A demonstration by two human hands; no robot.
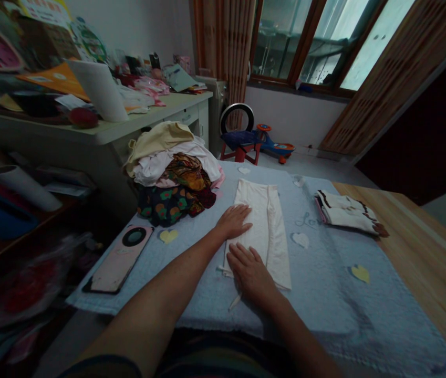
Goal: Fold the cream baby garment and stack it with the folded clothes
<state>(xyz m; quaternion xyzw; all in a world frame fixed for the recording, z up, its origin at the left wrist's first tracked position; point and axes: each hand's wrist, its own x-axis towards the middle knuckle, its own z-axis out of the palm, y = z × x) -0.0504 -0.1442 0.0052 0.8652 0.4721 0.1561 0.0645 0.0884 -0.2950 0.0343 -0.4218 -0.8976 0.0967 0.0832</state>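
Observation:
A pair of small white pants (260,210) lies flat on the blue blanket (317,283), its legs toward me. My left hand (235,220) rests flat on the left part of the pants, fingers stretched out. Nearer to me, my right hand (252,270) lies palm down over the lower left end, its fingers pointing away and slightly spread. A thin white string (235,301) sticks out beside the right hand. Neither hand grips the cloth.
A heap of crumpled clothes (175,173) sits at the blanket's far left. A phone (118,260) lies near the left edge. Folded clothes (349,212) rest on the right, by the bare wooden tabletop (412,241). A cluttered desk (100,131) stands left.

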